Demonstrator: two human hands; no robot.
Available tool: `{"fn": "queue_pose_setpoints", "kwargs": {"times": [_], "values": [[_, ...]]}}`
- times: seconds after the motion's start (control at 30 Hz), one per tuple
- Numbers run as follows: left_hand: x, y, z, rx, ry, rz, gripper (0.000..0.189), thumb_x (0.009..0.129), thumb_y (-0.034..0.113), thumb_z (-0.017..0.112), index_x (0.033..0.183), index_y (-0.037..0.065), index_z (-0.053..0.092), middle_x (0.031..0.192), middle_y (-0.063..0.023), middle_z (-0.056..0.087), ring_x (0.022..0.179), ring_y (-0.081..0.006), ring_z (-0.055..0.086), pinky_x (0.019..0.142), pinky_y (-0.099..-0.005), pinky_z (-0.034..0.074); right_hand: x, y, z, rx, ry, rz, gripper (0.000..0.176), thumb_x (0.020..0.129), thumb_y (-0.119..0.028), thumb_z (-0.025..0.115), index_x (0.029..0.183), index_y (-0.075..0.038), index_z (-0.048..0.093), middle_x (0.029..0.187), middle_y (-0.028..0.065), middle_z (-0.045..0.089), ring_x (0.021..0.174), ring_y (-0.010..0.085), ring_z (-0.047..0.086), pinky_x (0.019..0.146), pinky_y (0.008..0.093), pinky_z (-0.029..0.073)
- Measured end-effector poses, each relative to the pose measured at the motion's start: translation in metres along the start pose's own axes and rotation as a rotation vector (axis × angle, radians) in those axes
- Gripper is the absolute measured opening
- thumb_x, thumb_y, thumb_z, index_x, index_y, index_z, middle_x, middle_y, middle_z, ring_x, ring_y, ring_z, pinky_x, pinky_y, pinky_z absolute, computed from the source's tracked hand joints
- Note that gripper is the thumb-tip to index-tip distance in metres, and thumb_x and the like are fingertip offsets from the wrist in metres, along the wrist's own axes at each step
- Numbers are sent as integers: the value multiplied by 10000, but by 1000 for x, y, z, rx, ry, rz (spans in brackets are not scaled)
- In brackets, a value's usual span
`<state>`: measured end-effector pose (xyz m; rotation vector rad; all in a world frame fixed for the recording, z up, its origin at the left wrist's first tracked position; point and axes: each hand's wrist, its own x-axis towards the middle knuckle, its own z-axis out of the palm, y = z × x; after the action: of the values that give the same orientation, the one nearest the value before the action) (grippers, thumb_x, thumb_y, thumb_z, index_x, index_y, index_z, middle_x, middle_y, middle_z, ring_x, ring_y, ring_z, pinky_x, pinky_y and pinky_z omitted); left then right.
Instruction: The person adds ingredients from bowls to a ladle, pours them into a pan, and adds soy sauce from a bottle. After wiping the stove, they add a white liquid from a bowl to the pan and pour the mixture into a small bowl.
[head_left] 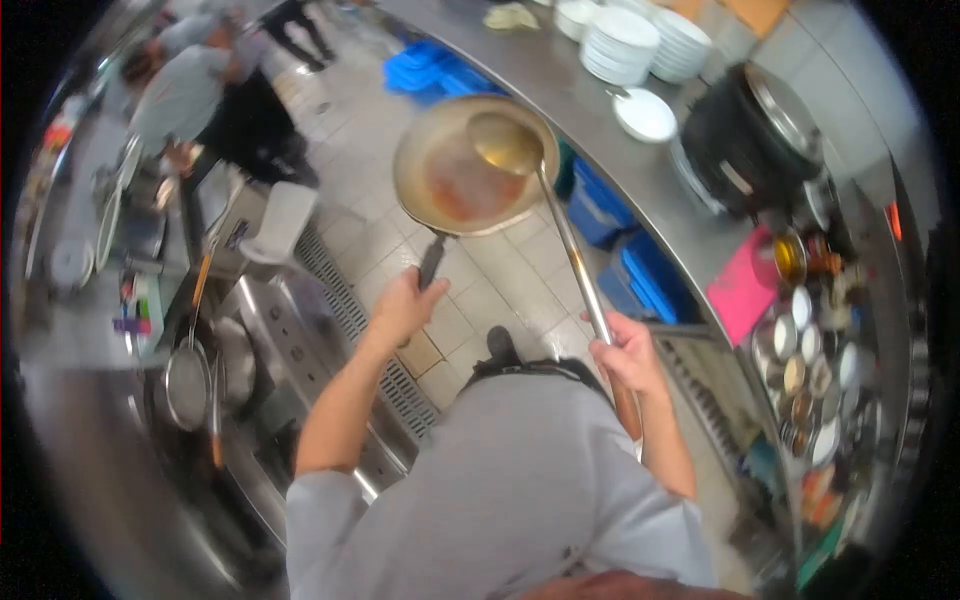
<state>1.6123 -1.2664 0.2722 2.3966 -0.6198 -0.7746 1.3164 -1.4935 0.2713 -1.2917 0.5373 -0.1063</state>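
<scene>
My left hand (405, 308) is closed around the dark handle of a wok (418, 185), which I hold out in front of me over the floor. Reddish-brown liquid or sauce lies in its bottom, hazy as if steaming. A long metal ladle (570, 245) is gripped by its shaft in my right hand (630, 352). Its bowl sits over the far right part of the wok and holds yellowish liquid. Whether the ladle's bowl touches the wok cannot be made out.
To the right runs a steel counter (560, 95) with stacked white plates (620, 45), a black cooker (745, 140) and several small bowls. Blue bins (640, 275) stand below. At left are a stove (300, 350) and a strainer (188, 385). A person (185, 105) bends at the far left.
</scene>
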Motion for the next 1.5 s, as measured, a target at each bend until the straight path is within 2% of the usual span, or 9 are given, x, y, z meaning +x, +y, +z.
{"fn": "queue_pose_setpoints", "kwargs": {"times": [0.13,0.4,0.7,0.8,1.0,1.07,1.1,1.17,1.5], "values": [[50,39,-24,66,-54,119,496,919,487,674,879,-2,600,635,-113,633,566,-226,663,555,-392,502,8,-4,1,94,118,-42,418,902,-46,626,1312,25,581,708,8,599,478,75,518,446,226,409],[149,118,-27,110,-142,224,553,914,534,669,871,-12,597,606,-92,610,550,-212,659,549,-367,506,33,-28,-38,124,248,-73,460,894,-36,602,1347,20,552,713,3,597,481,72,514,442,224,398],[189,239,3,227,-71,267,494,929,456,630,894,-37,615,619,-128,633,568,-239,669,594,-398,513,76,-51,-145,106,299,-176,461,901,-17,604,1351,55,536,701,8,594,477,77,511,444,239,399],[212,258,17,298,-47,263,460,939,427,644,885,-27,592,618,-82,615,565,-194,655,542,-356,490,90,-64,-188,83,288,-185,456,898,-10,612,1345,52,545,717,-3,596,492,72,514,451,239,404],[240,288,19,420,58,374,412,920,371,691,878,-22,575,652,-130,624,576,-236,667,567,-382,506,106,-80,-241,66,313,-147,422,905,-27,621,1321,31,576,698,-19,575,514,55,499,476,221,380],[247,295,16,431,56,320,428,875,396,703,905,-24,626,798,-236,669,806,-417,671,716,-490,509,114,-81,-246,53,326,-153,422,904,-21,619,1320,31,577,689,-18,573,509,57,500,473,224,383],[253,297,14,434,49,316,428,875,396,703,905,-24,626,798,-236,669,806,-417,671,716,-490,509,116,-80,-247,37,342,-162,421,903,-14,617,1319,31,577,680,-18,570,503,59,500,470,227,386],[264,298,11,474,65,365,409,910,377,702,856,-9,578,649,-140,617,575,-243,672,579,-401,506,123,-80,-246,65,355,-165,421,900,-8,617,1318,32,578,675,-17,570,497,61,501,464,229,390],[281,322,0,556,97,386,407,891,387,706,866,-3,592,727,-214,623,751,-391,654,666,-459,489,141,-87,-250,72,400,-165,418,889,7,615,1304,40,582,663,-14,570,482,67,513,447,227,393]]}}
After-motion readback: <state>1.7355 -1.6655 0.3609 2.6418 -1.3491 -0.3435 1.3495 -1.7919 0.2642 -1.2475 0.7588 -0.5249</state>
